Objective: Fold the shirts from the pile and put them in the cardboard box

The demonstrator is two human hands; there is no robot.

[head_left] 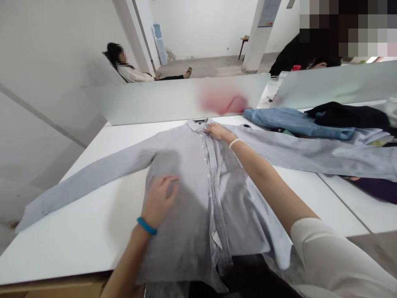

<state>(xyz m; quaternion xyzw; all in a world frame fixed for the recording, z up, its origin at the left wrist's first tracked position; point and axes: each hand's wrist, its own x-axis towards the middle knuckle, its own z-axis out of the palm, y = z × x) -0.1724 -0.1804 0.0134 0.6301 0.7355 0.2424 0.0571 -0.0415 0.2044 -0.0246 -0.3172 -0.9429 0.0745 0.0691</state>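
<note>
A light grey button-up shirt lies front up on the white table, its sleeves spread to both sides and its hem hanging over the near edge. My right hand, with a white bracelet at the wrist, pinches the shirt's front edge just below the collar. On that side the front panel is rumpled along the button strip. Over the other front panel is my left hand, fingers loosely curved and apart, holding nothing; a blue band circles its wrist. A small white tag shows low on the front opening.
Folded jeans and a black garment lie piled at the right, near the shirt's sleeve. A frosted divider runs along the table's back. Beyond it sit a person at left and another at right. A cardboard box stands below the near edge.
</note>
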